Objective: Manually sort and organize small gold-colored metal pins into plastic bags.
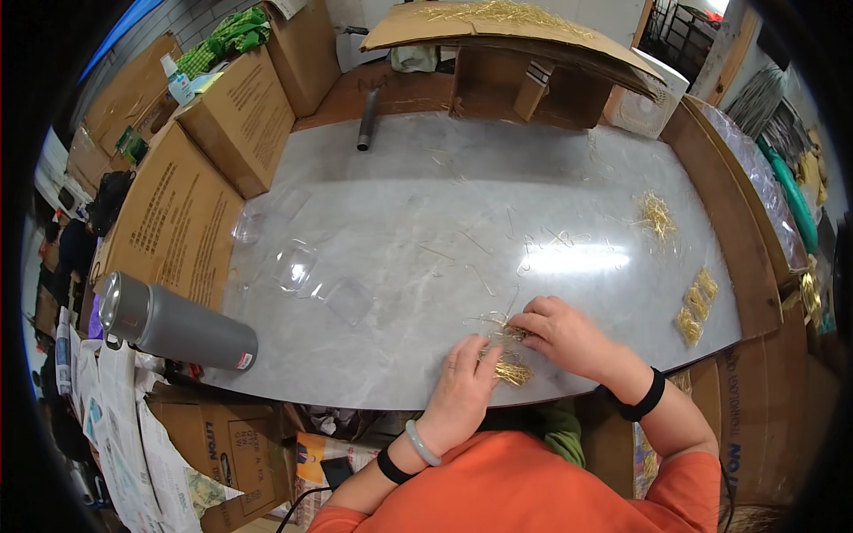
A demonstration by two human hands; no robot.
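From the head camera, I look down on a grey marbled table with both hands working close to its near edge. The left hand has its fingers bent downward beside a bunch of gold wires, which lies at the near edge between the hands. Its fingertips are partly lost among the strands, so I can't make out how closed that grip is or whether it has hold of any. The right hand is just beyond and to the right, fingers curled together over some darker wire ends; its thumb is hidden from me, so that grip is unclear too.

Farther out I see loose hooked wires scattered mid-table, a gold pile on the right, and small gold bundles near the right edge. To the left are clear plastic pieces, with a grey bottle at the near left corner. A dark tube lies at the far side, left of an open cardboard box. Tall cartons line the left side.
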